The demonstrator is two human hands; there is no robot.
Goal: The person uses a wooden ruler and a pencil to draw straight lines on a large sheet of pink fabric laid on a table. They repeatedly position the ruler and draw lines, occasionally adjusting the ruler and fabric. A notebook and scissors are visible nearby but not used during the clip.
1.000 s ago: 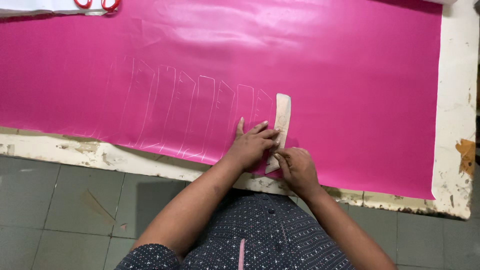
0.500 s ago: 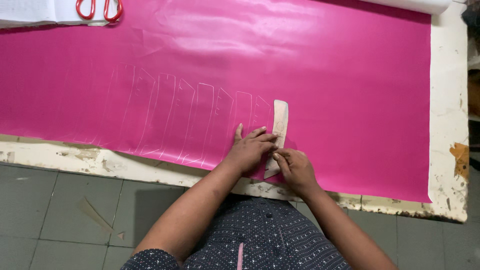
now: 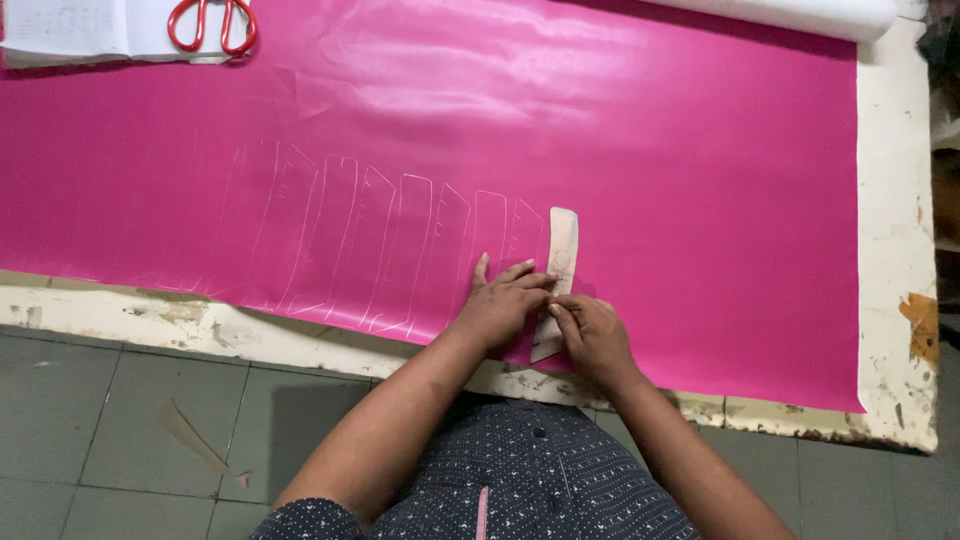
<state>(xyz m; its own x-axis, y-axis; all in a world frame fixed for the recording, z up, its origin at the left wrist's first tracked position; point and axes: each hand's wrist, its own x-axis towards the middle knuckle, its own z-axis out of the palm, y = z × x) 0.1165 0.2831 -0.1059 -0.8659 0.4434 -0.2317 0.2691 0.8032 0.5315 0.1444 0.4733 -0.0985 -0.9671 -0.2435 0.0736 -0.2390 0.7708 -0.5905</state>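
A bright pink sheet (image 3: 650, 150) covers the worn white table (image 3: 895, 250). A narrow beige template (image 3: 562, 240) lies upright on the sheet near the front edge. My left hand (image 3: 500, 305) presses flat on the template's lower left side, fingers spread. My right hand (image 3: 590, 335) is at the template's lower right edge with fingers pinched together; whatever it pinches is too small to see. Several white traced outlines (image 3: 380, 240) of the same shape run in a row to the left of the template.
Red-handled scissors (image 3: 210, 22) rest on an open white notebook (image 3: 70, 30) at the back left. A white roll (image 3: 800, 15) lies along the back right edge. Grey floor tiles (image 3: 120, 450) show below the table's chipped front edge.
The view has shifted so more of the back of the table shows, including the scissors and notebook. Both hands stay on the template in nearly the same place.
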